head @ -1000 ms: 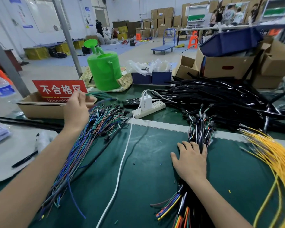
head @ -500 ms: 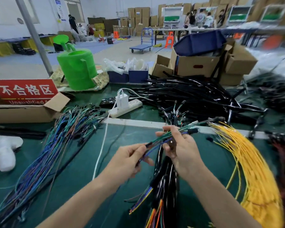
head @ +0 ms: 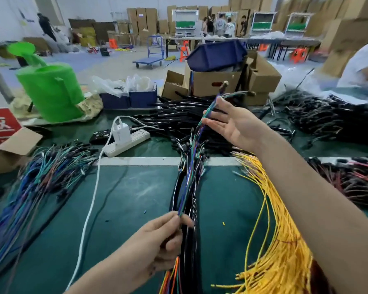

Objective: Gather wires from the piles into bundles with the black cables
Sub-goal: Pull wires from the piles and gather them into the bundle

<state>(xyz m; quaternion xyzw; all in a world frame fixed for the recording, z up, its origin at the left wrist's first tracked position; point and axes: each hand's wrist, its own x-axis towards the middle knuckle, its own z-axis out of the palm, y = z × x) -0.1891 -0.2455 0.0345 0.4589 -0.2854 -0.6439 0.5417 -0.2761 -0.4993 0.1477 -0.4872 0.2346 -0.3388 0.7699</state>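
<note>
**Thin coloured wires stretched over the black bundle**

The left hand [head: 155, 245] is down low, its fingers [head: 170, 218] pinching the near end of a thin strand of green/blue/purple wires [head: 191, 168]. The strand runs up and away to the right hand [head: 236, 124], which is raised with its fingers pretty much straight and spread. The wires just lie across the fingertips there, not really gripped.

Right under the strand, between the two sets of fingers, the black cable bundle [head: 190, 240] lies lengthwise on the green bench [head: 125, 209]. The yellow wire pile [head: 280, 240] is to the right of the left fingers, and the mixed-colour wire pile [head: 36, 183] is well off to their left. Beyond the right fingers there's a big heap of black cables [head: 174, 117], with a white power strip [head: 128, 143] just left of it.
</note>
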